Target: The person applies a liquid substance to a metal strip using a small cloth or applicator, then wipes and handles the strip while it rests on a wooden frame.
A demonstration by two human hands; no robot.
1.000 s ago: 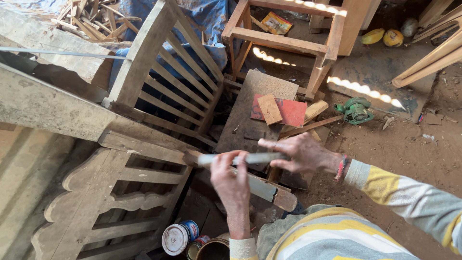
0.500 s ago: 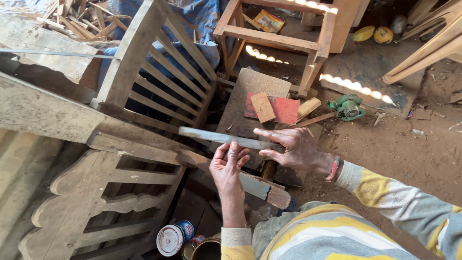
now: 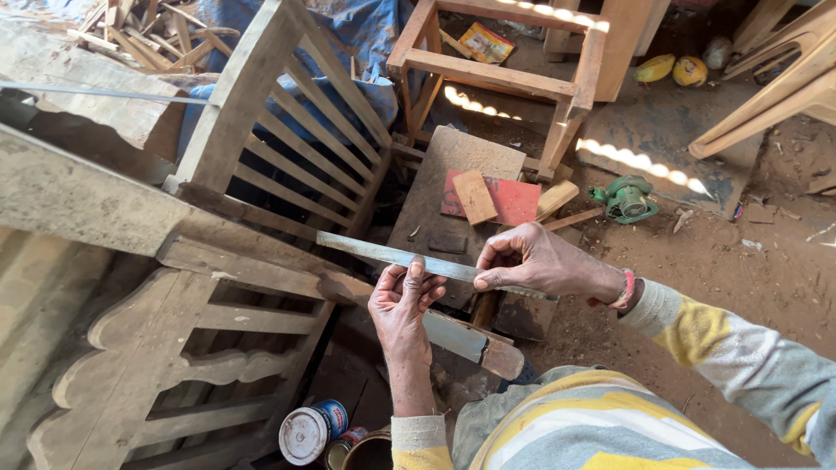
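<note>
My right hand (image 3: 533, 261) pinches a long flat grey metal blade (image 3: 383, 253) that runs up and left from it. My left hand (image 3: 402, 306) sits under the blade's middle with its fingers spread, one fingertip pressed on the blade's face. Both hands hover over a grey wooden armrest (image 3: 261, 261) of a slatted chair frame (image 3: 287, 122). Part of the blade is hidden inside my right hand.
A board (image 3: 453, 170) on the dirt floor carries a red sheet (image 3: 514, 202) and a small wood block (image 3: 475, 197). A green power tool (image 3: 629, 200) lies right of it. A wooden stool frame (image 3: 505, 70) stands behind. Paint tins (image 3: 311, 431) sit at the bottom.
The blade has risen slightly and tilted; my left hand opened from gripping it to resting a fingertip on it. My right hand still pinches its end.
</note>
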